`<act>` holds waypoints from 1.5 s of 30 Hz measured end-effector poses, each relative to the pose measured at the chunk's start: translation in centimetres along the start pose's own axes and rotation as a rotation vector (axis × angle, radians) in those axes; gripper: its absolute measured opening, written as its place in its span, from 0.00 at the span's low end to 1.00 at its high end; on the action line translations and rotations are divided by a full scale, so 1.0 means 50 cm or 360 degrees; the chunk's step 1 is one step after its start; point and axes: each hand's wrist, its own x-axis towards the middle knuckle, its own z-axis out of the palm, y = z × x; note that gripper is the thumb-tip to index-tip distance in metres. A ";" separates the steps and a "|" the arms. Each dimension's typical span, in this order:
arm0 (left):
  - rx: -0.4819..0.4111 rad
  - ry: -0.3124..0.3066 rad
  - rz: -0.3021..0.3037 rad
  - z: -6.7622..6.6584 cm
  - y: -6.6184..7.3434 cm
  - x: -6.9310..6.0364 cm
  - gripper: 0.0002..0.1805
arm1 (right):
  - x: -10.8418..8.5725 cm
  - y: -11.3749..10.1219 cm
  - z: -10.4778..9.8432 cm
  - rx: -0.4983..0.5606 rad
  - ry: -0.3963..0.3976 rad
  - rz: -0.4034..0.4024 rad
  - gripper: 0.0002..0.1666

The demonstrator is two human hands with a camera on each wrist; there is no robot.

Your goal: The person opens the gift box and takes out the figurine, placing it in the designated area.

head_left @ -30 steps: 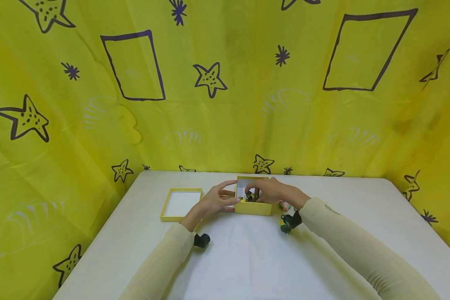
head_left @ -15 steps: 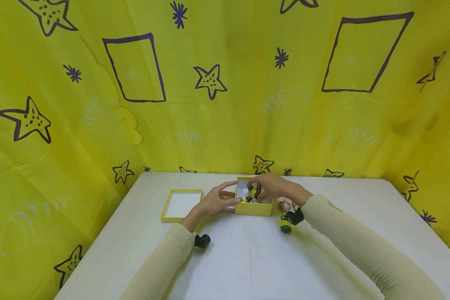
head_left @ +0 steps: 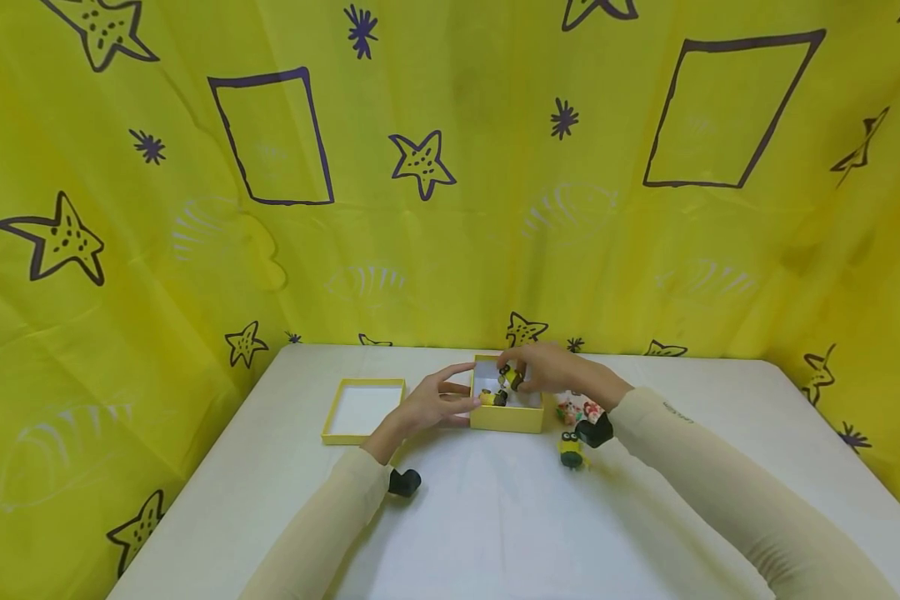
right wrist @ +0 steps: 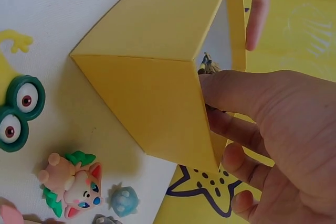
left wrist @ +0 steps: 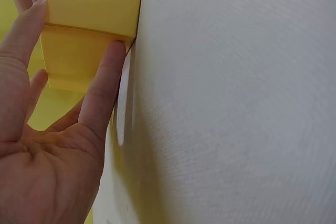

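An open-topped yellow box (head_left: 506,419) with a pale inside stands at the middle back of the table. My left hand (head_left: 437,402) touches its left side with spread fingers, thumb near the front corner, as the left wrist view (left wrist: 58,156) also shows. Over the box, my right hand (head_left: 547,368) pinches a small yellow minion figurine (head_left: 511,377) between thumb and fingers. Another small yellow and dark figurine (head_left: 493,397) lies inside, by the front wall. In the right wrist view, my fingers (right wrist: 231,93) reach past the rim and mostly hide what they hold.
Left of the box lies its yellow-edged lid (head_left: 345,438), white inside up. A larger minion figure (head_left: 570,451) stands right of the box. Near it are a pink fox-like figurine (right wrist: 79,182) and a small blue figurine (right wrist: 125,200). A yellow curtain (head_left: 435,250) hangs behind the table.
My right hand has risen slightly and shifted right with the minion figurine, baring the second figurine in the box. My left hand has stayed at the box's side.
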 end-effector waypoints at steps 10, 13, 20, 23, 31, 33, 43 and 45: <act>-0.0031 -0.0017 0.0011 0.001 -0.001 0.000 0.42 | -0.010 0.000 0.001 -0.0001 0.0088 -0.0081 0.29; -0.0032 -0.0013 0.0006 0.002 0.001 -0.001 0.42 | -0.013 0.001 0.001 0.0045 0.0127 -0.0110 0.28; 0.0010 0.0001 0.0005 0.002 -0.001 -0.001 0.42 | -0.025 -0.002 -0.003 0.0202 0.0171 -0.0085 0.28; 0.0022 0.0004 0.0010 0.002 -0.001 -0.001 0.42 | -0.031 -0.001 -0.002 0.0268 0.0181 -0.0103 0.28; -0.0012 -0.0003 0.0014 0.002 0.001 0.000 0.43 | -0.055 0.001 -0.005 0.0345 0.0265 -0.0176 0.28; -0.0021 -0.0004 0.0012 0.002 0.002 0.000 0.42 | -0.062 -0.001 -0.008 0.0348 0.0283 -0.0187 0.28; -0.0028 0.0007 0.0013 0.004 0.004 -0.001 0.42 | -0.102 0.015 -0.007 0.0346 0.0342 -0.0167 0.29; -0.0036 0.0003 0.0019 0.005 0.006 -0.003 0.42 | -0.112 0.020 -0.005 0.0340 0.0367 -0.0167 0.29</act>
